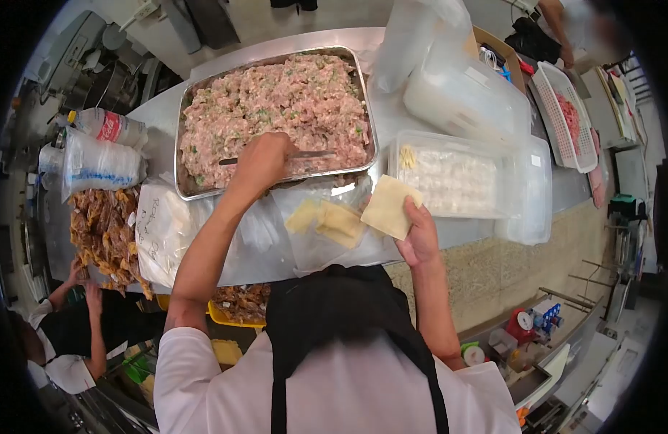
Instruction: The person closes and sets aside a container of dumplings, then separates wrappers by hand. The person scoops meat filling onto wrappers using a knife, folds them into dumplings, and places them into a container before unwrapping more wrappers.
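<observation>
In the upper middle of the frame, the left hand [263, 160] is closed on a thin flat tool [314, 154], over the meat mixture [276, 94] in the metal tray [369, 108]. Right of centre, the right hand [421, 240] grips a pale square wrapper [390, 205]. The two hands are apart. Other wrappers [339, 223] lie on plastic upon the desk [466, 230], near the tray.

From here, the metal bench [450, 230] stands over a speckled tan floor [508, 253], greyer beyond its far edge. Metal shelving and counters [565, 362] run down the right, dark kitchen equipment [102, 65] crowds the left, evenly lit.
</observation>
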Available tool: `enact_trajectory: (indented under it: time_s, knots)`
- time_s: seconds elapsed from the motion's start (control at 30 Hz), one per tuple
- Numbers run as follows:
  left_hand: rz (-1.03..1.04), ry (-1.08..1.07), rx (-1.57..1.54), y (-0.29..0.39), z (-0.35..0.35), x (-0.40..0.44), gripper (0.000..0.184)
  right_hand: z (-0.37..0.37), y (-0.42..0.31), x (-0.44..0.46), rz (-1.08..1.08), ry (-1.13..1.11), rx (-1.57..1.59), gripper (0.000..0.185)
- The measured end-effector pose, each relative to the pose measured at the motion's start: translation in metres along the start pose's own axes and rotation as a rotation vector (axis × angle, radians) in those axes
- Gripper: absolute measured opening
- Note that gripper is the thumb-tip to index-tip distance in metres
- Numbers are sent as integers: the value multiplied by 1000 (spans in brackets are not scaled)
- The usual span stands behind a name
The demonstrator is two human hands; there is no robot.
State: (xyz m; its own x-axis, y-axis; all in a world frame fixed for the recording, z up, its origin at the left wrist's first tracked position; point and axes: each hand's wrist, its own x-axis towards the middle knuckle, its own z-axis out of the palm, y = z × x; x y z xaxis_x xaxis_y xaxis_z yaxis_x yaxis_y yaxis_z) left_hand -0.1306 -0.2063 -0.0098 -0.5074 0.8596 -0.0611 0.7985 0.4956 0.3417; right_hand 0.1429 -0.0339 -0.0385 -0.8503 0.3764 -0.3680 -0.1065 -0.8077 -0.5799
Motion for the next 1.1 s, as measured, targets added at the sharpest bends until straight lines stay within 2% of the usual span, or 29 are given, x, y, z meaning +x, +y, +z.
enact_trajectory:
  time_s: [0.07,0.13,0.17,0.23,0.27,0.33,0.37,0.43,0.47,0.53,0.57,0.6,0.63,0.67,0.73,0.8,0.87,0.9,0.97,1.0,1.07,1.1]
  knots:
    - [-54,23,44,5,7,1,31,6,-2,-2,-11,36,2,48]
    - [107,21,86,8,22,4,18,8,-3,2,-26,64,1,48]
    - [110,23,86,6,25,3,18,5,-1,5,-46,60,2,49]
    - [62,-16,-44,0,27,-1,23,-2,3,9,-73,58,1,49]
    - [66,-12,-42,-6,25,0,23,-6,6,14,-97,87,17,49]
    - [129,-7,-319,-17,19,-2,26,-3,10,20,-119,111,35,49]
    - [132,-5,-316,-22,16,-4,26,-1,12,24,-132,141,33,49]
    - [4,-16,-579,-18,7,-11,27,6,14,29,-148,176,32,49]
    - [11,-19,-579,-16,2,-16,27,10,14,33,-135,175,57,49]
    - [-255,-132,-879,3,-20,-30,26,25,13,38,-130,183,85,49]
    - [-249,-140,-878,10,-16,-36,26,35,11,41,-68,131,214,47]
    - [-156,-13,-882,20,-10,-41,24,45,10,43,-5,78,343,45]
    - [-64,117,-883,30,-3,-46,22,53,9,45,-9,80,346,45]
    - [-61,116,-880,38,7,-49,22,61,8,47,8,35,388,46]
    - [173,310,-467,50,26,-56,19,62,9,54,28,-15,428,47]
    - [136,230,-414,52,11,-71,16,51,16,64,-53,204,410,48]
    - [-29,196,-417,65,-18,-84,29,43,18,63,-101,212,399,48]
    - [-36,194,-421,72,-14,-82,29,41,19,61,-135,211,383,48]
    - [125,331,-519,86,-7,-75,35,51,15,56,-124,193,335,48]
    - [112,342,-513,79,-2,-75,35,56,13,54,-125,173,289,48]
    - [174,208,-376,57,11,-69,46,52,5,51,-178,202,291,48]
    - [122,215,-283,44,2,-70,46,48,-1,48,-251,256,303,47]
